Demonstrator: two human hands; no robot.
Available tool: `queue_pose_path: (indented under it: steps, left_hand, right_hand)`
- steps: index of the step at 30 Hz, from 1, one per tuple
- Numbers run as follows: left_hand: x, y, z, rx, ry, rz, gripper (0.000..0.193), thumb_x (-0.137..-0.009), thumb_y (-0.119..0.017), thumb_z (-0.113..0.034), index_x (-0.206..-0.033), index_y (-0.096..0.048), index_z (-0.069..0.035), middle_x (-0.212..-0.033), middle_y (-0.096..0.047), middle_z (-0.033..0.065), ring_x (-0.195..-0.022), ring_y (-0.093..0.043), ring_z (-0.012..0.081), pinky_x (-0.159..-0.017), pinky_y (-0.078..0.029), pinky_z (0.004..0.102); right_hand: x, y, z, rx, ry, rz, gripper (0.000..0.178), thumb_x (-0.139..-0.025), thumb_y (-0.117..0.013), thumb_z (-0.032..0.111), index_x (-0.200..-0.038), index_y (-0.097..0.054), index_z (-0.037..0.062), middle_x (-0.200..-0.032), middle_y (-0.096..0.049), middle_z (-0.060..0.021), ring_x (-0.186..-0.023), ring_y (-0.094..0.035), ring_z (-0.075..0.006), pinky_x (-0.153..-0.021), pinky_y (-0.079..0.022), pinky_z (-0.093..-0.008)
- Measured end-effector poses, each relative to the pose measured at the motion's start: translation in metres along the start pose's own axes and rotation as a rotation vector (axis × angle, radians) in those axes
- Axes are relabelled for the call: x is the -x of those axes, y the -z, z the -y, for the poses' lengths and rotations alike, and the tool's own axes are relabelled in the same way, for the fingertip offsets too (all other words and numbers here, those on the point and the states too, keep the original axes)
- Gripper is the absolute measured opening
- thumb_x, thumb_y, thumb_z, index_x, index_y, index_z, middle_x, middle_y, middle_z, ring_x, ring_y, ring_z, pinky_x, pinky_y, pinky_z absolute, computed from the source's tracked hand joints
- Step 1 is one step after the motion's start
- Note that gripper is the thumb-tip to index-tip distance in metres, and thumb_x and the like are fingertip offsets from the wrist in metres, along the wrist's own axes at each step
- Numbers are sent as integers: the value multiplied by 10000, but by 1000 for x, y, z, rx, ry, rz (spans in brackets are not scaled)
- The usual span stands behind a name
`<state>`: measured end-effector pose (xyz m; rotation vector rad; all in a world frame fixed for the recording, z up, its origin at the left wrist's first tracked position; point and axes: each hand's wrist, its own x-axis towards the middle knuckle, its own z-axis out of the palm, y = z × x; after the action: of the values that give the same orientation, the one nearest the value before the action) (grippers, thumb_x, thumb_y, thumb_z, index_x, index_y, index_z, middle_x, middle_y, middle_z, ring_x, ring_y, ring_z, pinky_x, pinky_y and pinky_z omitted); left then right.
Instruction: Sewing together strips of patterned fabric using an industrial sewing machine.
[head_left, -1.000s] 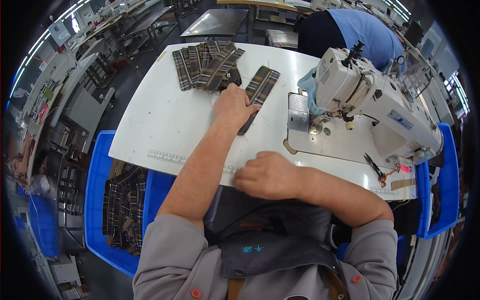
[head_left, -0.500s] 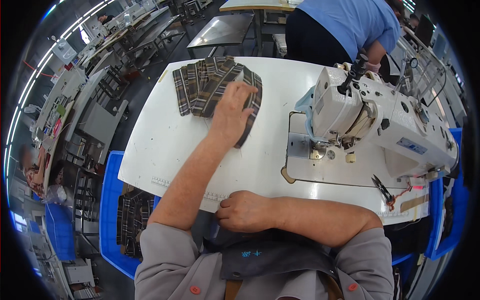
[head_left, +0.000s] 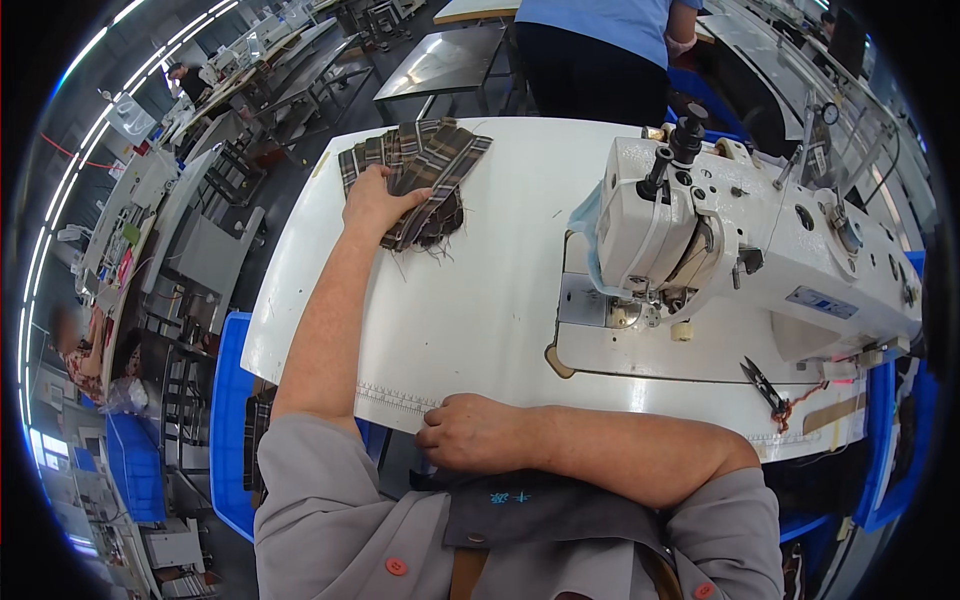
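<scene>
On the white table's far left lies a pile of brown plaid fabric pieces [head_left: 440,165], with dark frayed edges and loose threads along its near side. Resting on the pile's left part is my left hand [head_left: 380,205], its thumb stretched to the right and apart from the fingers. My right hand [head_left: 470,432] is closed at the table's front edge, beside the printed ruler strip [head_left: 395,398]. Its palm is hidden, so I cannot make out whether anything is in it.
A white sewing machine [head_left: 790,235] with a light blue cloth [head_left: 587,235] at its head stands on the right. Thread snips [head_left: 763,387] lie near the front right. Blue bins [head_left: 230,440] flank the table. A person in a blue shirt [head_left: 600,30] stands beyond it.
My left hand has moved left across the fabric pile. The long strip that hung toward me at the pile's right is no longer stretched out there. The person in blue has straightened up.
</scene>
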<state>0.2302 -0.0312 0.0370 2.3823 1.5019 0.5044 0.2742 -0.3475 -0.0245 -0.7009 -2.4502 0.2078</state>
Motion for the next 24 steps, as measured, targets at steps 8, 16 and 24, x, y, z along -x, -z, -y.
queue_pose_path:
  steps: [8,16,24]
  left_hand:
    - [-14,7,11,45,-1,167,590,-705,-916,-610,-810,-692,-75,-845,-746,87,-814,-723,270,-758,-550,381]
    - [-27,21,-15,-25,-134,137,532,-756,-909,-485,-659,-591,-70,-725,-681,94,-684,-640,244,-680,-510,387]
    - [-45,-1,-24,156,7,-51,502,-807,-845,-523,-698,-666,-66,-782,-728,123,-803,-713,271,-759,-538,396]
  right_hand:
    - [-1,0,0,-34,-4,-5,97,-804,-685,155,-803,-726,67,-941,-714,-51,-902,-684,-244,-774,-581,-376]
    - [2,1,-1,-41,-30,-2,85,-799,-683,156,-791,-715,78,-927,-698,-30,-897,-667,-236,-773,-570,-372]
    - [-3,0,0,-90,-23,-39,137,-860,-681,180,-769,-695,79,-921,-703,-31,-875,-663,-233,-762,-561,-379]
